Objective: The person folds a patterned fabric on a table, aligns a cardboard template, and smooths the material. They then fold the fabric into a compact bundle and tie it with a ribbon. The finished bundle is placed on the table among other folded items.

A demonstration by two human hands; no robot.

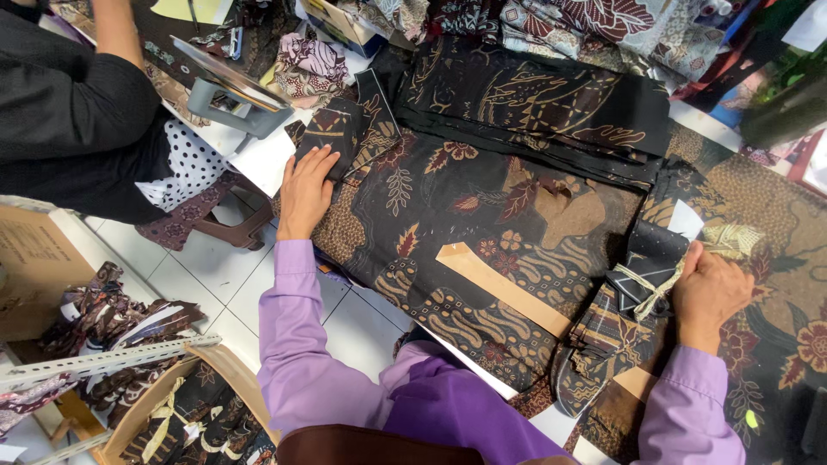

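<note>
A large dark batik cloth (482,198) with brown leaf and flower patterns lies spread over the table. My left hand (306,191) rests flat on its left edge, fingertips against a small folded piece of dark patterned cloth (332,129). My right hand (708,291) grips a bundle of cut batik pieces tied with pale string (642,275) at the right. A long tan paper pattern strip (504,288) lies diagonally on the cloth between my hands. Both my sleeves are purple.
Folded dark batik fabric (551,99) is stacked at the back, with more patterned cloths behind. A person in black (69,112) sits at the left beside a grey device (228,90). A cardboard box (34,258), a basket of bundles (189,413) and white floor tiles lie lower left.
</note>
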